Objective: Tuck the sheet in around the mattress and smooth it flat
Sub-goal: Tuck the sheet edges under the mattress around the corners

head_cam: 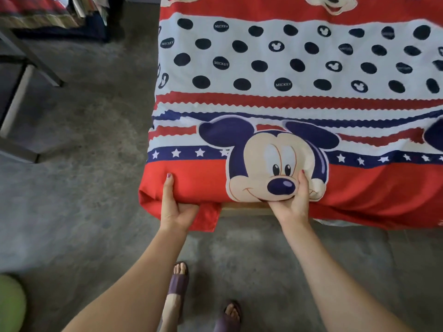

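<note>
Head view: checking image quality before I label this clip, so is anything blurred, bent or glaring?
Head view: soft, even light, no glare; the red, white and navy cartoon-print sheet is sharp; its stripes bow from the wide lens; the green blob at lower left is blurred.

1. "MICKEY" stands in small white capitals on a dark round dot (220, 26) in the top row of the white dotted band of the sheet (287, 101).
2. "MICKEY" stands again on a dot (221, 63) two rows lower, straight below the first.
3. "MICKEY" stands on a dot (283, 84) in the bottom row of the band, further right.
4. A dot at the sheet's left edge (167, 43) bears the same kind of white lettering, tilted and too blurred to read with certainty.
5. No other words, numbers or brand marks can be read; the remaining dots carry only a mouse-head outline or are plain.
</note>
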